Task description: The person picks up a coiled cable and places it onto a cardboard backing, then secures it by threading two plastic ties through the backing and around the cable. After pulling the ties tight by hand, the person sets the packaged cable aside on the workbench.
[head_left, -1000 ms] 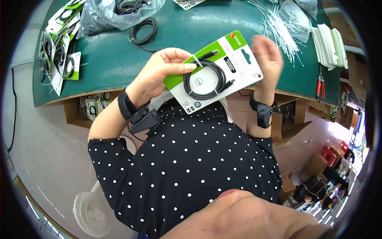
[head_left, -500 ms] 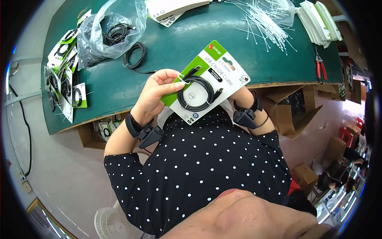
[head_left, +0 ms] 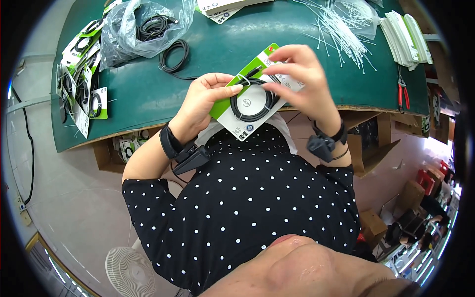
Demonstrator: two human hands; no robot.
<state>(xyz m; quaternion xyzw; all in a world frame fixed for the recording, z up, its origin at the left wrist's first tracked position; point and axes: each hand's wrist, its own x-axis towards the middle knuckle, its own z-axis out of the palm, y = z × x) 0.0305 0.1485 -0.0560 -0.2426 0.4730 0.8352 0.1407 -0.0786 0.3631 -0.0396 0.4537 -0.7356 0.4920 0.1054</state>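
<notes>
My left hand [head_left: 212, 96] pinches the left edge of a white-and-green packaging card [head_left: 230, 127] between thumb and fingers. The card is tilted above the table's near edge. Fastened on its front is a coiled black cable [head_left: 250, 119], with white ties around the loop. Over the card's upper right part hovers my right hand [head_left: 304, 79], fingers bent and apart, covering some of the print. Its thumb tip is close to the coil; whether it touches cannot be made out. Nothing shows between those fingers.
On the green table [head_left: 222, 54] lie a clear bag of black cables [head_left: 143, 34], a loose coiled cable [head_left: 174, 57], carded cables [head_left: 81, 84], white cable ties [head_left: 341, 34], stacked cards [head_left: 401, 39] and red-handled cutters [head_left: 402, 94]. Cardboard boxes [head_left: 373, 148] stand below.
My right hand has come from behind the card round to its front, fingers spread over the upper part. The card has shifted slightly up and to the right with my left hand.
</notes>
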